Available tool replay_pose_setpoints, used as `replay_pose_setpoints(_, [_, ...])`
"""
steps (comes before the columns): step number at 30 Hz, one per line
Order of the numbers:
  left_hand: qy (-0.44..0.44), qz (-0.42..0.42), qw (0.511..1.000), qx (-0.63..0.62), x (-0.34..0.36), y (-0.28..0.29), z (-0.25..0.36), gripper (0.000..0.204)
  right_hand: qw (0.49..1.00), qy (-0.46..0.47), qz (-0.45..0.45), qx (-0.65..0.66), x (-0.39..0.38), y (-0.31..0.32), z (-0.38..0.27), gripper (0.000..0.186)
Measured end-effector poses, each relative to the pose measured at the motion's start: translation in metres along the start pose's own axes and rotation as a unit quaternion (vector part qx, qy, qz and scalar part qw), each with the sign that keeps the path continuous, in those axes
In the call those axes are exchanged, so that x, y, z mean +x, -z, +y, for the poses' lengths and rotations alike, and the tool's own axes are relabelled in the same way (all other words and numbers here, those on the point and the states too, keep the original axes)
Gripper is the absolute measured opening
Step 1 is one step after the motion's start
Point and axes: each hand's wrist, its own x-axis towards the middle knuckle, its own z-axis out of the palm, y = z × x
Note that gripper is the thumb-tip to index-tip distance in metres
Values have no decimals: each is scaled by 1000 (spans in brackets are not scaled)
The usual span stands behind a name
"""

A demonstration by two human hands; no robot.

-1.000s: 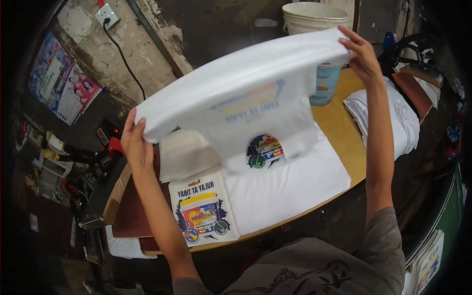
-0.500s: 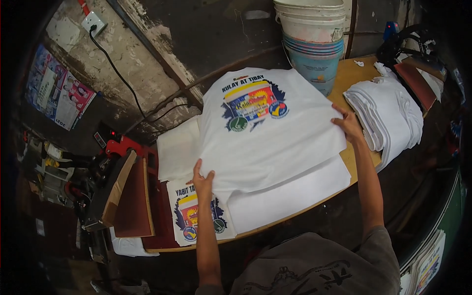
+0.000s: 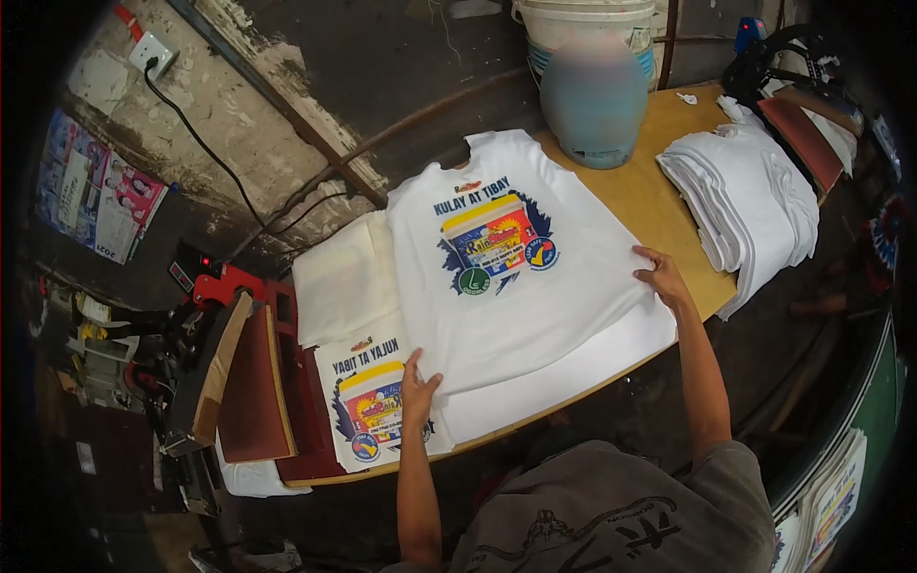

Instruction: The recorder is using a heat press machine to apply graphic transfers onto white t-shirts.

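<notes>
Head view: the left hand (image 3: 417, 393) is at the near left corner of a white T-shirt (image 3: 516, 334), thumb and forefinger spread apart against the hem, while the right hand (image 3: 668, 281) is at the near right corner, its forefinger and thumb also parted at the tips with the cloth's edge between them; both touch the fabric, but whether either pinches it tight I cannot tell. The shirt lies spread out on the wooden table (image 3: 659, 148), partly over a white layer (image 3: 585, 375) that shows beyond the hem on the person's side. Its neck points away from the person and its hem toward them, the long axis slanting from upper left to lower right; the colourful print (image 3: 489, 239) faces up, its top toward the neck. To the left, just beside the shirt, are a sheet with a mirrored print (image 3: 361, 413), partly behind the left hand, and blank off-white sheets (image 3: 339, 277). A blue bucket (image 3: 592, 115), blurred in its upper part, stands past the shirt, and a pile of folded white cloth (image 3: 755, 210) lies to the right
</notes>
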Motion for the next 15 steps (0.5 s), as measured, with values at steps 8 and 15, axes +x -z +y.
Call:
replay_pose_setpoints(8, [68, -30, 975, 208, -37, 36, 16, 28, 980, 42, -11, -192, -26, 29, 3, 29])
replay_pose_setpoints(15, [-15, -160, 918, 362, -49, 34, 30, 47, 965, -24, -89, -245, -52, 43, -24, 62])
